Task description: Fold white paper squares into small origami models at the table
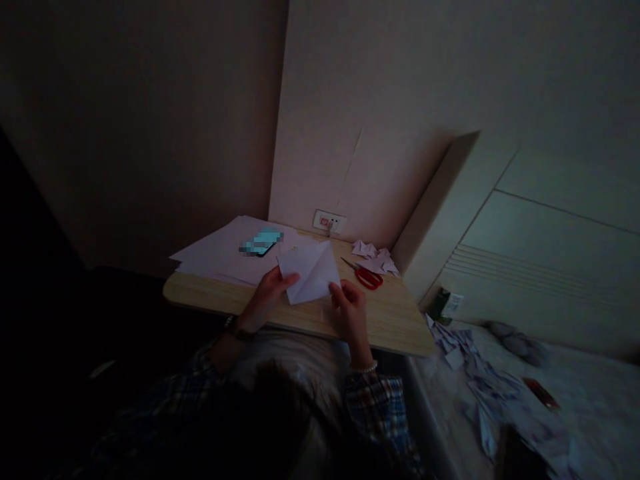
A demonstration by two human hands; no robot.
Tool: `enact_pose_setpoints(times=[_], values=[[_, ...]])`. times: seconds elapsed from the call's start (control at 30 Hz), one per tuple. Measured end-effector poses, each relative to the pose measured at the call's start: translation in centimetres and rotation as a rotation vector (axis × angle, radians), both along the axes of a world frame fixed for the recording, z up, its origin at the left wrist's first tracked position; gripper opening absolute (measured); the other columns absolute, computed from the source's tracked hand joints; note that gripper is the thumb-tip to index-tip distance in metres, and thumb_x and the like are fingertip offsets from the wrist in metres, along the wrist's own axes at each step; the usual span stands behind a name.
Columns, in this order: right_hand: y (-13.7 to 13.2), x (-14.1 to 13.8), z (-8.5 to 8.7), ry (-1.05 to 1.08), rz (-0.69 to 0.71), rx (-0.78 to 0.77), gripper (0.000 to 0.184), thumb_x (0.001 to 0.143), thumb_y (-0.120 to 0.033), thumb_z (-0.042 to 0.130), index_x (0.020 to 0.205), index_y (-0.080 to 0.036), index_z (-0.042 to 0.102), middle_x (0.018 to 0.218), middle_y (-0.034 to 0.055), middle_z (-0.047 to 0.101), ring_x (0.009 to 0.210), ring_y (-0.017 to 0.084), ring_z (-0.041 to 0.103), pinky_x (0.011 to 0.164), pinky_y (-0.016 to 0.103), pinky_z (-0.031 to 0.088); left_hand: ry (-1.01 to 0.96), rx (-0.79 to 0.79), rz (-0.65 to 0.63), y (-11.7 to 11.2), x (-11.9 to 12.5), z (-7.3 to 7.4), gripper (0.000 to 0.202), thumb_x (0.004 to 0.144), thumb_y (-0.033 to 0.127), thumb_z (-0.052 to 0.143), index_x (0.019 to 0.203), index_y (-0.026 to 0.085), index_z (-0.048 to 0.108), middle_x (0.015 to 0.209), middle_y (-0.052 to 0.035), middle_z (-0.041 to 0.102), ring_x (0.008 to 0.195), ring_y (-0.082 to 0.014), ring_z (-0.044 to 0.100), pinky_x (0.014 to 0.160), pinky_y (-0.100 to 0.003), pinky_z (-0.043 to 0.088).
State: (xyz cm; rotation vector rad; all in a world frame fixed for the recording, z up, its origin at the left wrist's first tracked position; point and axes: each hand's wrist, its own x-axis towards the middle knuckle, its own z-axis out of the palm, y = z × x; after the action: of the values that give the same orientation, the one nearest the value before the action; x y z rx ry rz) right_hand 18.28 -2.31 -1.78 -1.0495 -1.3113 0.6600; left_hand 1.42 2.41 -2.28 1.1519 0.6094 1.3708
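Observation:
A square sheet of white paper (313,270), with a crease running diagonally across it, is held above the front of a small wooden table (395,327). My left hand (273,287) pinches its left edge, thumb on top. At the lower right corner, my right hand (349,303) grips the paper between thumb and fingers. Behind my right hand lie red-handled scissors (369,277), blades pointing up and left. Folded white paper pieces (383,260) sit at the table's back right corner.
A stack of large white sheets (215,257) covers the table's left side, with a lit phone (263,241) on it. A wall socket (329,221) is behind the table. To the right, a bed (590,387) bears many folded papers (480,367) and a dark red object (541,393).

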Motion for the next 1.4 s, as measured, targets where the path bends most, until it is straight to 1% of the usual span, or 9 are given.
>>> enact_pose_setpoints(times=[0.2,0.37,0.53,0.73,0.87,1.03,1.13,1.27,1.4], values=[[-0.14,-0.38,0.36,-0.116,-0.008,-0.029,0.021,0.078,-0.038,0.059,0.069,-0.018,0.061,0.061,-0.0027,0.054,0.060,0.012,0.049,0.058,0.024,0.035,0.133,-0.002,0.040,0.03,-0.07,-0.03,0.051,0.059,0.040,0.077,0.098,0.011,0.066,0.096,-0.0096,0.073,0.093,-0.0261,0.064,0.083,-0.036,0.050],[0.05,-0.17,0.19,-0.132,-0.102,0.041,0.020,0.075,-0.037,0.062,0.072,-0.017,0.063,0.070,-0.0002,0.056,0.068,0.014,0.049,0.061,0.025,0.038,0.289,0.009,-0.039,-0.05,-0.10,0.21,0.047,0.053,0.037,0.080,0.090,0.011,0.069,0.089,-0.0084,0.074,0.087,-0.0264,0.066,0.078,-0.035,0.052],[0.13,-0.26,-0.19,-0.094,-0.026,0.001,0.019,0.077,-0.035,0.061,0.081,-0.017,0.064,0.074,0.0013,0.060,0.067,0.015,0.050,0.059,0.025,0.040,0.333,0.005,-0.084,-0.38,-0.04,0.48,0.046,0.052,0.038,0.080,0.088,0.013,0.069,0.088,-0.0077,0.075,0.085,-0.0260,0.066,0.074,-0.033,0.053],[-0.24,-0.36,-0.09,-0.120,-0.019,0.067,0.016,0.080,-0.033,0.059,0.079,-0.018,0.065,0.074,0.0015,0.062,0.068,0.015,0.052,0.062,0.025,0.042,0.211,-0.087,-0.053,-0.40,0.03,0.28,0.044,0.062,0.049,0.071,0.083,0.011,0.069,0.078,-0.0074,0.074,0.078,-0.0239,0.066,0.067,-0.030,0.051],[-0.27,-0.27,-0.05,-0.147,0.004,0.171,0.015,0.082,-0.026,0.056,0.087,-0.020,0.069,0.088,0.0042,0.068,0.081,0.018,0.059,0.075,0.030,0.046,0.074,-0.121,-0.074,-0.33,0.00,0.18,0.043,0.063,0.042,0.072,0.095,0.013,0.067,0.089,-0.0072,0.073,0.083,-0.0237,0.066,0.069,-0.029,0.051],[-0.37,-0.19,0.39,-0.275,0.055,0.288,0.031,0.083,-0.016,0.051,0.103,-0.028,0.070,0.105,0.0047,0.069,0.100,0.021,0.059,0.091,0.037,0.044,-0.020,-0.111,-0.049,0.17,0.11,-0.01,0.044,0.064,0.034,0.072,0.103,0.016,0.063,0.097,-0.0064,0.071,0.087,-0.0215,0.065,0.073,-0.027,0.050],[-0.40,-0.17,0.44,-0.325,0.063,0.297,0.040,0.081,-0.010,0.047,0.107,-0.030,0.069,0.110,0.0047,0.066,0.103,0.020,0.057,0.090,0.036,0.045,-0.050,-0.135,-0.061,0.25,0.15,0.16,0.047,0.066,0.034,0.071,0.108,0.018,0.061,0.102,-0.0057,0.070,0.088,-0.0211,0.065,0.072,-0.028,0.050],[-0.17,-0.23,-0.05,-0.362,0.030,0.269,0.050,0.077,-0.003,0.042,0.107,-0.031,0.070,0.112,0.0050,0.062,0.091,0.017,0.058,0.082,0.033,0.047,-0.103,-0.156,-0.087,-0.05,0.06,0.59,0.042,0.068,0.037,0.070,0.104,0.019,0.063,0.103,-0.0054,0.070,0.088,-0.0209,0.065,0.070,-0.027,0.050],[-0.01,-0.40,-0.46,-0.394,-0.011,0.254,0.051,0.078,-0.002,0.040,0.110,-0.030,0.069,0.113,0.0062,0.059,0.091,0.016,0.057,0.083,0.032,0.047,-0.134,-0.095,-0.142,-0.27,-0.10,0.59,0.045,0.071,0.041,0.069,0.108,0.017,0.061,0.105,-0.0080,0.069,0.092,-0.0221,0.065,0.071,-0.028,0.051]])
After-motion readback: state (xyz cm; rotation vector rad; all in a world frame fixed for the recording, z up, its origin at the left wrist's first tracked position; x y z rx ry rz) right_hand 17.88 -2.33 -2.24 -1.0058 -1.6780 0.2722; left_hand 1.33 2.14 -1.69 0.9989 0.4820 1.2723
